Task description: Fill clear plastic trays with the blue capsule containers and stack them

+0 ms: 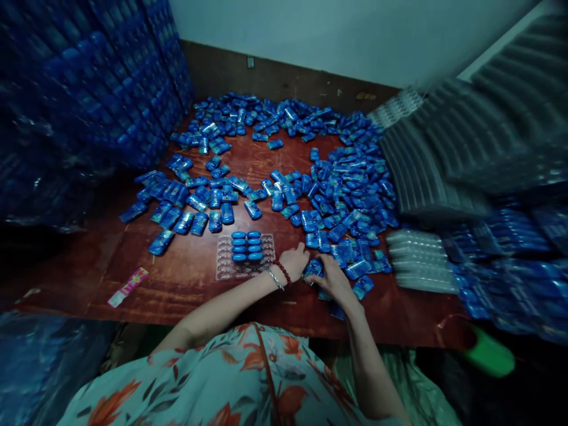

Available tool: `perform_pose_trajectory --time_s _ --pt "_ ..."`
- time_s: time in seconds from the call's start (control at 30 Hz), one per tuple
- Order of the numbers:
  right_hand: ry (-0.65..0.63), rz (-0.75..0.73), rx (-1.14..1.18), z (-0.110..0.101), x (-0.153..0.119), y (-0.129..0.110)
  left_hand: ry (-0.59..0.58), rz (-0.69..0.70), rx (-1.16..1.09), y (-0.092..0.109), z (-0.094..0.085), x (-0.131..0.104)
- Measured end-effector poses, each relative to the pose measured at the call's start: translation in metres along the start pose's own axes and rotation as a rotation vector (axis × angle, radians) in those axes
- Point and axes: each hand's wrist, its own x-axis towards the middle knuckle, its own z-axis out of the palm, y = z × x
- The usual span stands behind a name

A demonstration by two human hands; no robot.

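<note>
My right hand (335, 283) is closed on small shiny blue packets (313, 269), gripped between thumb and fingers just above the table's near part. Close beside it on the left, my left hand (293, 261) has its fingers curled toward those packets; whether anything is in them is hidden. A beaded bracelet and a silver bangle circle the left wrist. Just left of that hand lies a clear plastic tray (224, 267) with oval hollows. Several glossy blue oval pieces (247, 246) sit in two columns in its middle.
Loose blue packets (350, 177) cover much of the reddish wooden table (186, 290). Stacked clear trays (419, 260) stand at the right, below taller tray stacks (479, 118). Wrapped blue packs (102, 83) tower at the left. A pink strip (128, 288) lies front left.
</note>
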Motion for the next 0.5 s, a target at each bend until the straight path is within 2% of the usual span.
perform_pose_trajectory --time_s 0.07,0.13,0.23,0.3,0.4,0.5 --pt "0.0 0.01 0.151 -0.002 -0.002 -0.004 0.026 0.025 -0.005 -0.004 -0.001 -0.008" --pt "0.046 0.033 0.283 -0.005 -0.007 -0.011 0.094 0.056 -0.028 -0.011 0.005 -0.03" --pt "0.177 0.08 0.44 -0.004 -0.016 -0.032 0.244 0.095 -0.121 -0.029 0.018 -0.081" --pt "0.227 0.06 0.517 0.003 -0.02 -0.052 0.385 0.09 -0.208 -0.046 0.026 -0.118" --pt "0.245 -0.137 0.567 0.023 -0.018 -0.08 0.649 -0.026 -0.248 -0.075 0.033 -0.161" --pt "0.238 -0.373 0.51 0.042 -0.01 -0.097 0.816 -0.107 -0.155 -0.097 0.04 -0.178"
